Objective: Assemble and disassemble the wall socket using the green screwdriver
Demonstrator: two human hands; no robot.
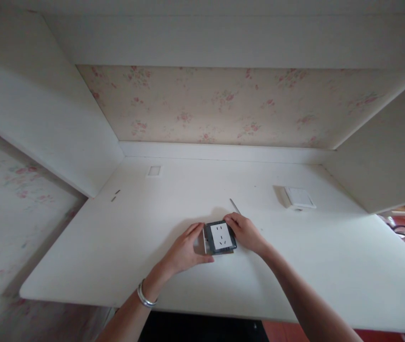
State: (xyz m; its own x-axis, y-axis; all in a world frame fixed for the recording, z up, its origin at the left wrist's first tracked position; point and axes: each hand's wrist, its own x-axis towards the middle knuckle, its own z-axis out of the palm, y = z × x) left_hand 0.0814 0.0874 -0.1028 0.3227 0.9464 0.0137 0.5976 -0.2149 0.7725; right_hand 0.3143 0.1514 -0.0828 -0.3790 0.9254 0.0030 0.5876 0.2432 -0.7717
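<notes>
One squarish, dark-framed socket (pixel 221 236)

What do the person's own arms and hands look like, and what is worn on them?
The left hand and the right hand are without gloves, and no sleeve shows on either forearm. Around the left wrist is a shiny, silver-coloured, rounded bangle; nothing is seen on the right wrist.

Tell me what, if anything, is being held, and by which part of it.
A dark-framed socket: the left grip spans its left side, and the right grip holds its upper right corner.
</notes>
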